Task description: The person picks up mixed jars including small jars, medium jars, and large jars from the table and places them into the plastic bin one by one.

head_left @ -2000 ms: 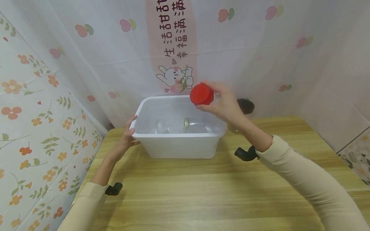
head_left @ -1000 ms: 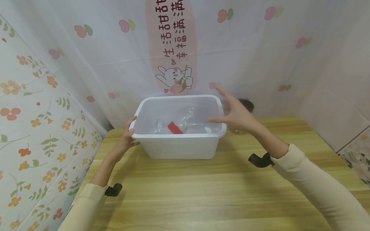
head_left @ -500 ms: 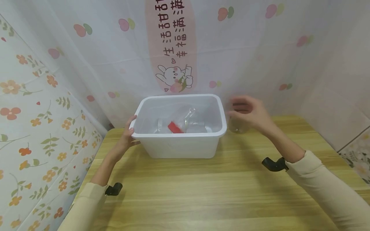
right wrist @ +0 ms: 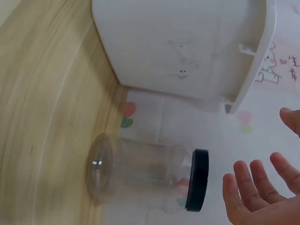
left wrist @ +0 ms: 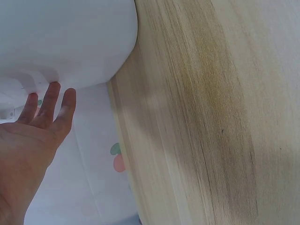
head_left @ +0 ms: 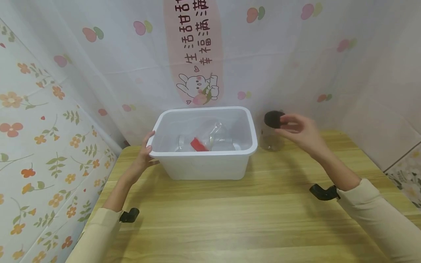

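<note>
A white plastic tub [head_left: 204, 166] stands at the back of the table. My left hand [head_left: 141, 157] holds its left rim, and in the left wrist view three fingers [left wrist: 47, 110] lie against the outer wall. Inside lie clear containers and a red lid [head_left: 198, 144], partly hidden by the front wall. Right of the tub, a clear jar [head_left: 270, 143] stands upright with a black lid [head_left: 273, 119]. My right hand [head_left: 302, 135] is beside that lid; in the right wrist view its spread fingers [right wrist: 246, 187] are apart from the lid, with nothing in them.
The wooden table [head_left: 210, 219] runs forward from the tub. A printed curtain [head_left: 296, 65] hangs right behind tub and jar, and a floral sheet [head_left: 49, 146] closes off the left side. Each wrist wears a black camera mount [head_left: 323, 192].
My right hand has let the red-lidded container go into the tub and moved right to the black-lidded jar. The left hand has stayed at the rim.
</note>
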